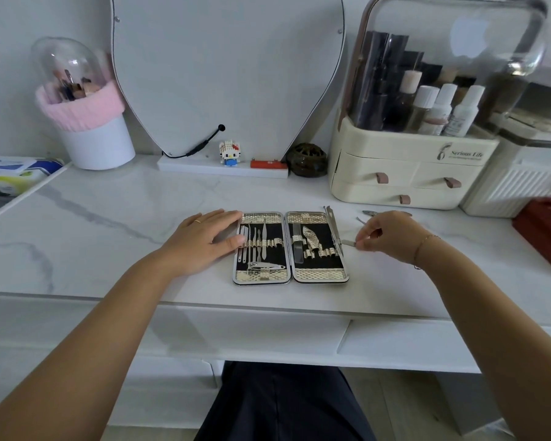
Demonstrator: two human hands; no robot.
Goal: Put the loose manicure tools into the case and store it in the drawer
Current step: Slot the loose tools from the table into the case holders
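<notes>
The manicure case lies open and flat on the white marble desk, black lining up, with several metal tools strapped in both halves. My left hand rests flat on the desk with straight fingers touching the case's left edge. My right hand pinches a small flat metal tool just right of the case. A long metal tool lies along the case's right rim. Two more loose tools lie on the desk behind my right hand, partly hidden by it.
A cream cosmetics organiser with small drawers stands at the back right, and a red box sits at the far right. A mirror base, a small figure and a dark round jar line the back. A desk drawer front shows below the desk edge.
</notes>
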